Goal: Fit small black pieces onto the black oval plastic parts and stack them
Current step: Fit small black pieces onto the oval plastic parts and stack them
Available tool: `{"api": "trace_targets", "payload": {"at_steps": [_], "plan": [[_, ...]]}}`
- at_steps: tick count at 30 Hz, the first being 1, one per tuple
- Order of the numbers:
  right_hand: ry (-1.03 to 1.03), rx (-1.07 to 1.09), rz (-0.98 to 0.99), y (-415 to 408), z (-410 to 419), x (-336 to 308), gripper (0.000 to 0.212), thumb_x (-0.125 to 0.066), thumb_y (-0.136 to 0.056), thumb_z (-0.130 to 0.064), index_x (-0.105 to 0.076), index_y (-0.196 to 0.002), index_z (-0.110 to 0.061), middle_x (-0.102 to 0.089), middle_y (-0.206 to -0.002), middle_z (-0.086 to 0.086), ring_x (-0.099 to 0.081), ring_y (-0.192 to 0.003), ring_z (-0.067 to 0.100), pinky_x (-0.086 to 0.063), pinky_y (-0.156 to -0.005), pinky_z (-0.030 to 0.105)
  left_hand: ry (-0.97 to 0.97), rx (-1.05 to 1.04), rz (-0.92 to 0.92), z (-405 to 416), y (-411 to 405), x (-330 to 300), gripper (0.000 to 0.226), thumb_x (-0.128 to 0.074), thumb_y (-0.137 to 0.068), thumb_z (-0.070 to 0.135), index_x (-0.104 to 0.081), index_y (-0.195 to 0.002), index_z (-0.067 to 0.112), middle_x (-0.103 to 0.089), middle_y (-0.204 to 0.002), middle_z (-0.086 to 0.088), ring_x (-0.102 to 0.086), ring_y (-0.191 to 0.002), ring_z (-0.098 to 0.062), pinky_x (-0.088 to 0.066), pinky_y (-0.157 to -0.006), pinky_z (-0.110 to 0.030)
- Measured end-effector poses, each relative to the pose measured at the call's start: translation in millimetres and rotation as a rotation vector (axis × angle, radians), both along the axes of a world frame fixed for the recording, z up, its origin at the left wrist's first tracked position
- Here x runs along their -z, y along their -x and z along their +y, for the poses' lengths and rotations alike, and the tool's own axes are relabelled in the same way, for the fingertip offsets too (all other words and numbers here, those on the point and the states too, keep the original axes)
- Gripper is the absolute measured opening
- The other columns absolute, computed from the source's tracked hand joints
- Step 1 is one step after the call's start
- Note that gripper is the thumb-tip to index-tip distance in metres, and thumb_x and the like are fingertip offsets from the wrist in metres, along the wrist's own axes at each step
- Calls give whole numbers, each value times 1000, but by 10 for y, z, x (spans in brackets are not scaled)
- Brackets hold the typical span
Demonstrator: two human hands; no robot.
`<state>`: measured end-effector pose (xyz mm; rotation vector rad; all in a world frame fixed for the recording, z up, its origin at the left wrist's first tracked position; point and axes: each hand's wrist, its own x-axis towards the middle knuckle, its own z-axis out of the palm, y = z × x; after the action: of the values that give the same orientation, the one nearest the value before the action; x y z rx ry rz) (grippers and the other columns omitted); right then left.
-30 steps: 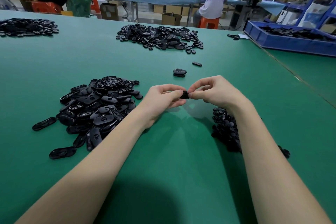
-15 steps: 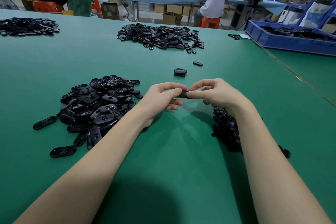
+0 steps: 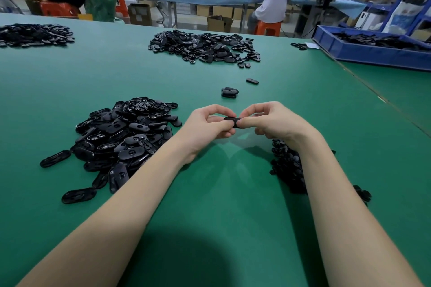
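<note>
Both hands meet above the green table [image 3: 221,228] and pinch one black oval plastic part [image 3: 233,121] between them. My left hand [image 3: 207,128] grips its left end with thumb and fingers. My right hand [image 3: 268,121] pinches its right end. Whether a small piece sits on it is hidden by the fingers. A heap of loose oval parts [image 3: 121,137] lies to the left. A heap of small black pieces [image 3: 286,165] lies under my right forearm. A short stack of oval parts [image 3: 229,92] sits just beyond my hands, with a single part [image 3: 252,81] behind it.
A larger pile of oval parts [image 3: 205,48] lies farther back at the centre, another pile [image 3: 35,35] at the far left. A blue tray [image 3: 373,52] holding black parts stands at the back right. Two people sit at a long bench beyond the table.
Both hands have shifted slightly and turned the part between the fingertips; more of the oval part now shows between them. The piles have not moved.
</note>
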<state>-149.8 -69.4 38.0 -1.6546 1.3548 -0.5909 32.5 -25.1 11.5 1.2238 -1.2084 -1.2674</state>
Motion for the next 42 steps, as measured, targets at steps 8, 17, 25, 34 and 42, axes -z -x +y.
{"api": "trace_targets", "payload": {"at_steps": [8, 17, 25, 34, 42], "plan": [[97, 37, 15, -92, -73, 109, 10, -83, -77, -22, -73, -77, -19, -59, -57, -15, -46, -45, -3, -35, -47, 10, -1, -69, -65, -13, 14, 47, 12, -68, -89, -2, -69, -97, 8, -75, -81, -11, -68, -71, -15, -60, -80, -24], [141, 99, -63, -150, -83, 148, 14, -83, -79, -22, -70, -74, -20, -55, -49, -21, -46, -43, -6, -32, -42, 6, 17, -146, -4, -37, 34, 40, 12, -71, -89, -2, -71, -97, 7, -75, -81, -7, -71, -70, -13, -59, -75, -23], [111, 71, -100, -111, -50, 135, 15, -84, -80, -20, -69, -75, -19, -51, -48, -20, -43, -41, -4, -30, -41, 8, -10, -85, 107, -14, 4, 22, 16, -70, -87, -8, -69, -101, -1, -75, -81, -11, -72, -66, -13, -57, -67, -17], [184, 125, -134, -215, -18, 161, 16, -81, -80, -15, -67, -74, -17, -54, -60, -8, -44, -45, 0, -35, -46, 8, 14, -175, -22, -36, 19, 21, 13, -70, -88, -4, -72, -94, 7, -74, -82, -9, -70, -65, -12, -60, -77, -21], [121, 104, -194, -169, -5, 181, 12, -81, -82, -17, -69, -79, -18, -54, -52, -18, -43, -50, 4, -36, -50, 16, -6, -96, 123, -22, -47, 6, 19, -70, -88, -7, -70, -107, -4, -74, -86, -14, -72, -68, -14, -58, -70, -17]]}}
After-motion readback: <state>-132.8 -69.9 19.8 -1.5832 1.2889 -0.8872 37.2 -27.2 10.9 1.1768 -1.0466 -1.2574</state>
